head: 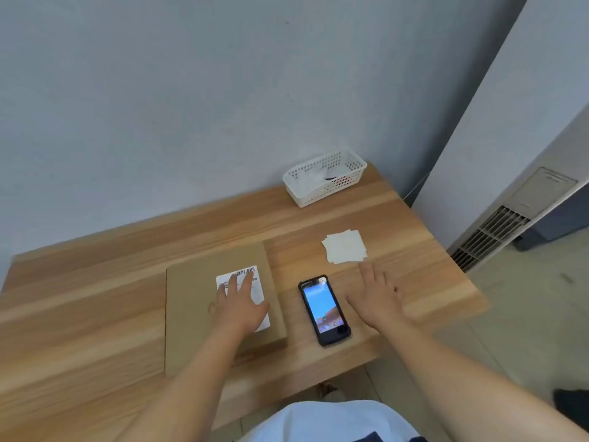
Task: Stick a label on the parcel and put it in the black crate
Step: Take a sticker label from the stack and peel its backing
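A flat brown cardboard parcel [191, 307] lies on the wooden table [95, 298]. A white label [258, 287] with a barcode at its far end sits on the parcel's right half. My left hand [239, 301] lies flat on the label, fingers spread, covering its middle. My right hand [377, 295] hovers open and palm down over the table, just right of a handheld scanner [323, 309] with a lit screen. No black crate is in view.
A stack of white label sheets [345, 247] lies beyond my right hand. A white mesh basket [325, 177] holding some items stands at the table's far edge by the wall. A vented unit [510, 218] stands right of the table.
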Action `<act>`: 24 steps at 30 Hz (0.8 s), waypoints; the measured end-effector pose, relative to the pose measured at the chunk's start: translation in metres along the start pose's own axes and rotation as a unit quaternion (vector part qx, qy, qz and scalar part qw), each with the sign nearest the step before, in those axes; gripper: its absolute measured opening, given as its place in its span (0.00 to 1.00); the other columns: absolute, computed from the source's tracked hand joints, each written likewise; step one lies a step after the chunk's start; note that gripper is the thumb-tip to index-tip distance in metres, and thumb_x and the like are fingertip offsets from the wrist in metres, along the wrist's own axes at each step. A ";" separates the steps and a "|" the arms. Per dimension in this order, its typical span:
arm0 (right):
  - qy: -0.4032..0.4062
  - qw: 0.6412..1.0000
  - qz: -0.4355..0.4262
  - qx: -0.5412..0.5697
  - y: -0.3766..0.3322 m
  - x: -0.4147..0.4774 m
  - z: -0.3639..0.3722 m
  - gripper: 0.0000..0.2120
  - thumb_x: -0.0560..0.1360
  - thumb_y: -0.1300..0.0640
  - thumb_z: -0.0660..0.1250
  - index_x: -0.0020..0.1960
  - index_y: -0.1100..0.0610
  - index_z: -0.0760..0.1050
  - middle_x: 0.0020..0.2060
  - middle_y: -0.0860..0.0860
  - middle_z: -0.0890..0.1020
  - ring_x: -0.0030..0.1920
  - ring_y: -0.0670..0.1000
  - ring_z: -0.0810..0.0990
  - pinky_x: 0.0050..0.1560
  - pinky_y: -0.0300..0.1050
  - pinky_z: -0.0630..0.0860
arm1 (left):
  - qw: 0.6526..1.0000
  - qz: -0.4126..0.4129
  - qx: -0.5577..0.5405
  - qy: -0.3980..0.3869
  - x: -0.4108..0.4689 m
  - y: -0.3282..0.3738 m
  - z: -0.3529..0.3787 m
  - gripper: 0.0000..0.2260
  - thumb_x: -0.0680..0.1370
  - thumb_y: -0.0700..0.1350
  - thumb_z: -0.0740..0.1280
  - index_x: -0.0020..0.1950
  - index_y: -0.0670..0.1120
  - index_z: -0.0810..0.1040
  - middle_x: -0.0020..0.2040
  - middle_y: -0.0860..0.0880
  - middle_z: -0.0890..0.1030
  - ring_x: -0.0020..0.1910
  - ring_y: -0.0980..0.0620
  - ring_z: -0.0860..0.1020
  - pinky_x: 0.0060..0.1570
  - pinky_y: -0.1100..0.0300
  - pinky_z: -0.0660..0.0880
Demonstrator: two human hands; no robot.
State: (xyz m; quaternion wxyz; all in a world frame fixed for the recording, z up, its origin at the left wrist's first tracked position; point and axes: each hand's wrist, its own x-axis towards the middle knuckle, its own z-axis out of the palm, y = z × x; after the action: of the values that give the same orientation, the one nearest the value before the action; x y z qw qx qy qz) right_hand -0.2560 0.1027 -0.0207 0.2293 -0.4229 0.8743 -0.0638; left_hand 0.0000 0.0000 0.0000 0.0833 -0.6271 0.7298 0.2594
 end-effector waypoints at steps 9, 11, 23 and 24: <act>-0.065 0.997 -0.035 -0.013 0.011 0.098 -0.005 0.36 0.76 0.44 0.61 0.80 0.50 0.52 0.81 0.54 0.55 0.78 0.57 0.54 0.73 0.60 0.56 | 0.997 -0.072 -0.005 0.002 0.004 0.007 0.031 0.34 0.77 0.61 0.59 0.80 0.62 0.49 0.83 0.53 0.45 0.81 0.46 0.44 0.75 0.43 0.48; -0.074 0.996 -0.046 -0.009 0.009 0.122 -0.009 0.35 0.76 0.45 0.61 0.80 0.51 0.54 0.80 0.55 0.57 0.78 0.58 0.56 0.73 0.60 0.58 | 0.997 -0.071 0.000 0.003 0.005 0.004 0.032 0.33 0.77 0.62 0.59 0.80 0.63 0.49 0.83 0.53 0.45 0.81 0.47 0.43 0.75 0.44 0.47; -0.142 0.981 -0.091 -0.097 -0.010 0.206 -0.018 0.36 0.71 0.52 0.73 0.77 0.48 0.64 0.77 0.57 0.63 0.77 0.61 0.56 0.73 0.59 0.56 | 0.997 -0.079 0.005 -0.015 0.006 0.002 0.030 0.32 0.77 0.65 0.59 0.78 0.67 0.48 0.82 0.56 0.45 0.80 0.50 0.42 0.74 0.46 0.45; -0.141 0.980 -0.096 -0.100 -0.009 0.206 -0.017 0.36 0.72 0.52 0.73 0.77 0.48 0.64 0.77 0.57 0.63 0.77 0.61 0.56 0.73 0.59 0.55 | 0.997 -0.079 0.005 -0.018 0.005 0.002 0.030 0.32 0.77 0.66 0.58 0.78 0.68 0.48 0.82 0.57 0.45 0.80 0.51 0.42 0.74 0.46 0.45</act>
State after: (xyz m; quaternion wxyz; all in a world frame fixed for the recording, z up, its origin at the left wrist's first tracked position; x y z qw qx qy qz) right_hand -0.3679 -0.0627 -0.0741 0.2996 -0.5305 0.7905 0.0621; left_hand -0.0089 0.0103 -0.0269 0.1194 -0.6774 0.6777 0.2599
